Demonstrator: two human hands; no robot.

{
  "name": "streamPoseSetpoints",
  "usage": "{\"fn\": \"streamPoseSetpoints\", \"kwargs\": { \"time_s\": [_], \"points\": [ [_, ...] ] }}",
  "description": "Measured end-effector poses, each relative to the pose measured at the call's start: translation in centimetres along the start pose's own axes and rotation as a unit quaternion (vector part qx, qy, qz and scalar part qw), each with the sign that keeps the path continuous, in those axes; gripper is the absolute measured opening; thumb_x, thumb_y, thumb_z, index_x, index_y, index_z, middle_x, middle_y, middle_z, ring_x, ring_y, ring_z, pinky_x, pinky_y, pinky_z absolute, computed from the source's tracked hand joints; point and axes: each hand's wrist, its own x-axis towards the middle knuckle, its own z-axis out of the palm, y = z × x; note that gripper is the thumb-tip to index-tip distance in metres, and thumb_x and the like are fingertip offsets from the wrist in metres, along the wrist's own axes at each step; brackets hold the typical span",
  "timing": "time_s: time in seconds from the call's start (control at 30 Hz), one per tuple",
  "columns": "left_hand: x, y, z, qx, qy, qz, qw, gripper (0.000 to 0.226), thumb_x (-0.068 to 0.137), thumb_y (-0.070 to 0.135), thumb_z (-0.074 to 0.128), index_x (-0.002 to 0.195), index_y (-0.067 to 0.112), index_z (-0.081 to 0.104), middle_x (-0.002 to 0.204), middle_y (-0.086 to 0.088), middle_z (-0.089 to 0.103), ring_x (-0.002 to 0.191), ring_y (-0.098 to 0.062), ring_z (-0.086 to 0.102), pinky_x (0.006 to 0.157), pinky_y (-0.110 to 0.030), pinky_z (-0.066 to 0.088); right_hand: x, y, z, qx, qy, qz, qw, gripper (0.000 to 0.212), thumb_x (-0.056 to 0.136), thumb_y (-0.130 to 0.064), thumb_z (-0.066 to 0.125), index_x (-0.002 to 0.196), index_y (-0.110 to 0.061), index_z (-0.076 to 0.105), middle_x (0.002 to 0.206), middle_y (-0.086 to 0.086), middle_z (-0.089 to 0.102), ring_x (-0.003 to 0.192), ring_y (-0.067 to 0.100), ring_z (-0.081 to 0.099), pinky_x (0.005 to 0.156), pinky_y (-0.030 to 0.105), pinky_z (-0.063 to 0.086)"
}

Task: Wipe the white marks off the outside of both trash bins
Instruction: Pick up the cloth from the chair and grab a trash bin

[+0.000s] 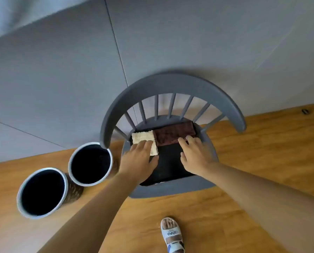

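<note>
Hands over a chair seat, seen from above. Left hand [140, 157], at centre frame, lies with fingers extended and relaxed, fingertips resting on a cream cloth [144, 141]; whether it grips the cloth cannot be told; right hand [195, 154], just right of centre, is spread wide, fingertips touching the near edge of a brown cloth [174, 134]; the two cloths lie side by side, touching, at the far edge of a black tray [170, 167] set on the seat of a grey spindle-back chair [172, 84]. Two trash bins stand on the wooden floor [262, 161] at lower left of the frame, rims nearly touching: nearer bin [20, 201] at far left, farther bin [90, 183] just beside the chair; both show pale rims and dark interiors; brown outer walls are only partly visible, with pale flecks on the nearer one. A sandalled foot [171, 234] appears at bottom centre; grey wall panels [189, 33] fill the upper frame.
</note>
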Motion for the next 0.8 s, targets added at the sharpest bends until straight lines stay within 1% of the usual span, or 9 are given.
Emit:
{"fn": "streamPoseSetpoints", "kwargs": {
  "time_s": [0.13, 0.2, 0.27, 0.37, 0.43, 0.53, 0.63, 0.7, 0.8],
  "points": [
    [5.8, -1.5, 5.2, 0.022, -0.005, -0.017, 1.0, 0.048, 0.098, 0.046, 0.05, 0.138, 0.021, 0.046, 0.136, 0.003, 0.056, 0.123, -0.026, 0.054, 0.087, -0.042, 0.049, 6.9, 0.0, 4.8, 0.081, 0.008, 0.032, 0.996, 0.053, 0.103, -0.035, 0.047, 0.152, -0.016, 0.039, 0.136, 0.014, 0.054, 0.118, 0.039, 0.056, 0.087, 0.048, 0.054],
    [7.8, -1.9, 7.8, 0.033, -0.02, -0.016, 0.999, 0.048, 0.098, 0.045, 0.05, 0.139, 0.021, 0.045, 0.137, 0.003, 0.055, 0.124, -0.025, 0.053, 0.092, -0.043, 0.048, 9.8, -0.1, 7.6, 0.117, 0.009, 0.063, 0.991, 0.051, 0.104, -0.036, 0.048, 0.15, -0.015, 0.041, 0.137, 0.014, 0.052, 0.12, 0.039, 0.053, 0.087, 0.047, 0.051],
    [9.4, -2.5, 10.0, 0.03, -0.029, -0.015, 0.999, 0.05, 0.099, 0.044, 0.05, 0.142, 0.02, 0.042, 0.139, 0.002, 0.052, 0.126, -0.026, 0.051, 0.096, -0.045, 0.049, 12.1, -0.2, 9.9, 0.121, 0.006, 0.102, 0.987, 0.054, 0.104, -0.043, 0.047, 0.15, -0.015, 0.039, 0.142, 0.016, 0.046, 0.126, 0.041, 0.046, 0.091, 0.05, 0.048],
    [10.9, -3.0, 12.1, 0.013, -0.013, -0.015, 1.0, 0.048, 0.098, 0.042, 0.05, 0.14, 0.02, 0.043, 0.136, 0.002, 0.054, 0.125, -0.028, 0.052, 0.095, -0.045, 0.049, 15.0, -0.3, 12.3, 0.136, -0.015, 0.211, 0.968, 0.072, 0.097, -0.066, 0.043, 0.149, -0.015, 0.038, 0.15, 0.02, 0.039, 0.133, 0.048, 0.038, 0.101, 0.058, 0.043],
    [11.2, -3.2, 12.7, -0.019, 0.016, -0.021, 0.999, 0.047, 0.098, 0.04, 0.052, 0.14, 0.02, 0.045, 0.135, 0.001, 0.057, 0.124, -0.028, 0.053, 0.094, -0.046, 0.05, 16.5, -0.9, 13.2, 0.161, -0.008, 0.259, 0.952, 0.088, 0.088, -0.078, 0.046, 0.145, -0.012, 0.041, 0.15, 0.023, 0.04, 0.132, 0.05, 0.038, 0.103, 0.059, 0.041],
    [11.6, -3.7, 13.1, -0.064, 0.061, -0.049, 0.995, 0.048, 0.097, 0.037, 0.055, 0.141, 0.019, 0.047, 0.137, -0.001, 0.059, 0.125, -0.029, 0.054, 0.095, -0.046, 0.05, 17.7, -2.1, 13.9, 0.168, 0.004, 0.295, 0.94, 0.114, 0.069, -0.086, 0.056, 0.148, -0.006, 0.038, 0.154, 0.024, 0.037, 0.137, 0.052, 0.033, 0.107, 0.063, 0.036],
    [11.4, -4.2, 13.3, -0.103, 0.088, -0.077, 0.988, 0.049, 0.098, 0.038, 0.056, 0.143, 0.02, 0.047, 0.139, 0.0, 0.058, 0.128, -0.026, 0.053, 0.096, -0.045, 0.051, 17.9, -2.6, 14.6, 0.171, 0.007, 0.307, 0.936, 0.128, 0.06, -0.09, 0.057, 0.153, -0.004, 0.033, 0.157, 0.022, 0.034, 0.139, 0.051, 0.03, 0.108, 0.063, 0.031],
    [11.1, -4.4, 13.4, -0.115, 0.103, -0.086, 0.984, 0.049, 0.098, 0.038, 0.057, 0.143, 0.02, 0.048, 0.138, 0.0, 0.059, 0.128, -0.025, 0.054, 0.096, -0.042, 0.05, 18.0, -2.4, 14.8, 0.166, 0.017, 0.308, 0.937, 0.126, 0.06, -0.09, 0.06, 0.149, -0.003, 0.038, 0.152, 0.02, 0.039, 0.134, 0.049, 0.035, 0.106, 0.06, 0.034],
    [10.5, -4.6, 13.5, -0.117, 0.107, -0.086, 0.984, 0.049, 0.099, 0.037, 0.056, 0.144, 0.02, 0.047, 0.14, 0.001, 0.058, 0.129, -0.023, 0.053, 0.101, -0.041, 0.047, 18.2, -2.3, 14.8, 0.159, 0.049, 0.296, 0.941, 0.105, 0.064, -0.083, 0.066, 0.134, -0.006, 0.051, 0.136, 0.014, 0.051, 0.123, 0.044, 0.045, 0.099, 0.054, 0.036]
  ]
}}
